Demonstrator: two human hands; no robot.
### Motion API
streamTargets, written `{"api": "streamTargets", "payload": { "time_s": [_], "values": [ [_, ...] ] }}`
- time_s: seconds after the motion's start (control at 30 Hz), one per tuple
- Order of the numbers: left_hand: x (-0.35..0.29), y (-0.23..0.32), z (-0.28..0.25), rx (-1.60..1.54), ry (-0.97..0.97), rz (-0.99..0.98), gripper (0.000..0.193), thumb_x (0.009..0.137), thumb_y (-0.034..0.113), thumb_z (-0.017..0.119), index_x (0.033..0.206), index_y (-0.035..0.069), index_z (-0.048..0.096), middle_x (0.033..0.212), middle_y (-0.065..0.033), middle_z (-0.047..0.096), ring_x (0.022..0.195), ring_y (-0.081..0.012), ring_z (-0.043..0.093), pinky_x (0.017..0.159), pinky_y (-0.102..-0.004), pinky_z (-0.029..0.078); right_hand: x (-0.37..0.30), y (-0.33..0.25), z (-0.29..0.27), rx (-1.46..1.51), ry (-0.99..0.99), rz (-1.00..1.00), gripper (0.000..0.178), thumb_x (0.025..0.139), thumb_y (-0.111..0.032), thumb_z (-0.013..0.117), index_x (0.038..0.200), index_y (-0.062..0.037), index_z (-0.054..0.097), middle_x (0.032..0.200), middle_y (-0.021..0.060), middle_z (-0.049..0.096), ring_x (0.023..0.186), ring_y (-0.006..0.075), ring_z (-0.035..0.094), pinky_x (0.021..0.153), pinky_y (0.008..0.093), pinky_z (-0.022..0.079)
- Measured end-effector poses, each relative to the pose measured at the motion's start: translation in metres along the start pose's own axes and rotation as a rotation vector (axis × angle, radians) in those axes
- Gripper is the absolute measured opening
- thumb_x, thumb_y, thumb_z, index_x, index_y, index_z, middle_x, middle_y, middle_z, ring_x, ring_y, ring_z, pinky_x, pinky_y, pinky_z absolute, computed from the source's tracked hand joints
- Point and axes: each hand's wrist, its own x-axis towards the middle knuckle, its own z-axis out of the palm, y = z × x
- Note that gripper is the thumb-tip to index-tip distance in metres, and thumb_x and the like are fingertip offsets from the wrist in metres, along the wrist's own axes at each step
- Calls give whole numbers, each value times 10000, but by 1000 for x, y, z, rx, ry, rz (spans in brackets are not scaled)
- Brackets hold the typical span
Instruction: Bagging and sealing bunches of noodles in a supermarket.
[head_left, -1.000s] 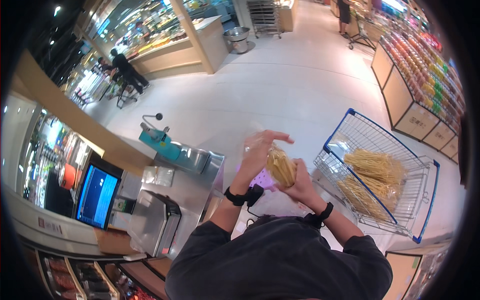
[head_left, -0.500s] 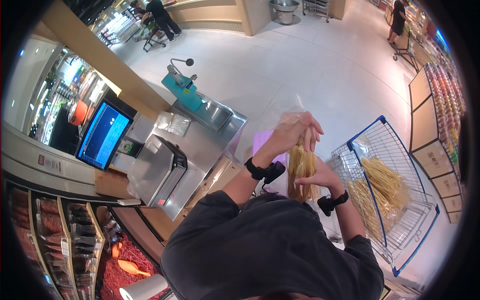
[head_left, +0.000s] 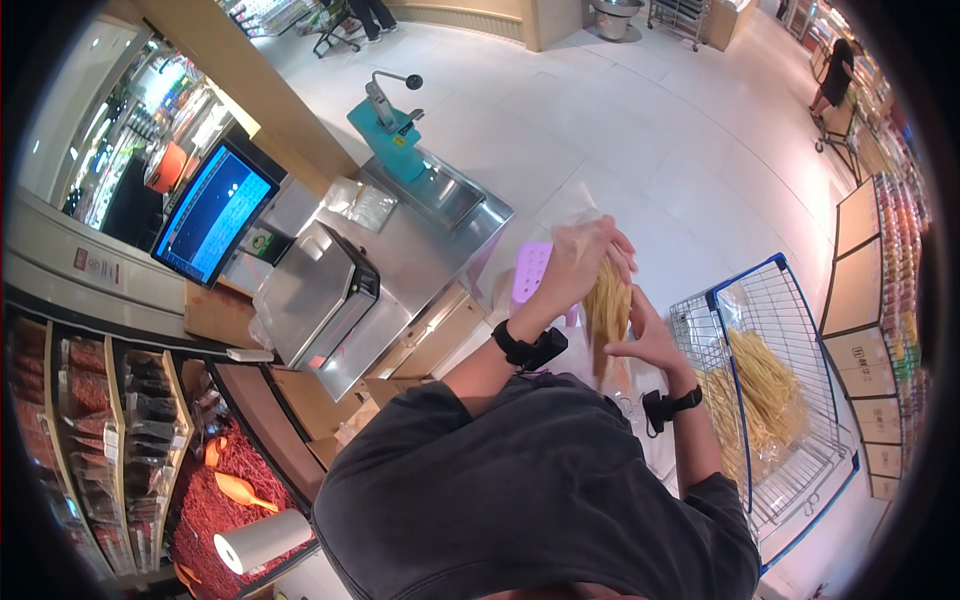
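Observation:
In front of my body I hold a clear plastic bag of long yellow dried sticks [head_left: 606, 308], which look like bean curd sticks. My left hand [head_left: 590, 262] is closed round the gathered top, and loose clear plastic stands up beyond its fingers. Lower down, my right hand [head_left: 652, 335] grips the side of the bag, thumb toward me and fingers partly hidden behind it. On my right, a wire shopping cart [head_left: 716, 298] with blue edges holds more of these yellow sticks [head_left: 768, 385] in clear bags.
To my left, a steel counter [head_left: 420, 262] carries a teal lever device [head_left: 388, 140], clear bags [head_left: 362, 204], a scale [head_left: 318, 295] and a screen [head_left: 213, 212]. A purple perforated plastic item [head_left: 532, 272] is beside my left forearm. A white roll [head_left: 262, 542] lies by a dried-red-goods bin [head_left: 215, 485].
The view has swung a little, so the counter and cart sit differently in it. The bag leans slightly more, its lower end nearer me; both hands keep their grip.

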Motion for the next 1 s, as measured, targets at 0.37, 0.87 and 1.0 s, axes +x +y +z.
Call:
{"api": "streamTargets", "payload": {
  "time_s": [0.37,0.87,1.0],
  "values": [
    [1,-16,-12,81,-52,53,642,1104,465,335,1026,-59,697,921,-150,766,832,-136,693,770,-264,540,19,-23,36,-275,314,-96,770,700,-287,928,1251,28,492,1160,191,607,1092,286,619,914,390,494],
    [-3,-13,-22,-52,-224,-23,669,1097,491,341,883,-49,674,665,-96,666,725,-176,659,767,-314,527,34,2,14,223,-384,163,803,669,-197,932,1337,-31,519,1185,63,647,1109,189,623,981,349,491],
    [-8,-11,-26,-29,-136,-92,639,1095,473,377,906,-49,693,766,-106,703,773,-174,673,804,-326,534,31,-18,35,-28,-29,99,696,714,-206,898,1277,-15,536,1179,84,661,1088,173,638,949,342,508]
  ]
}}
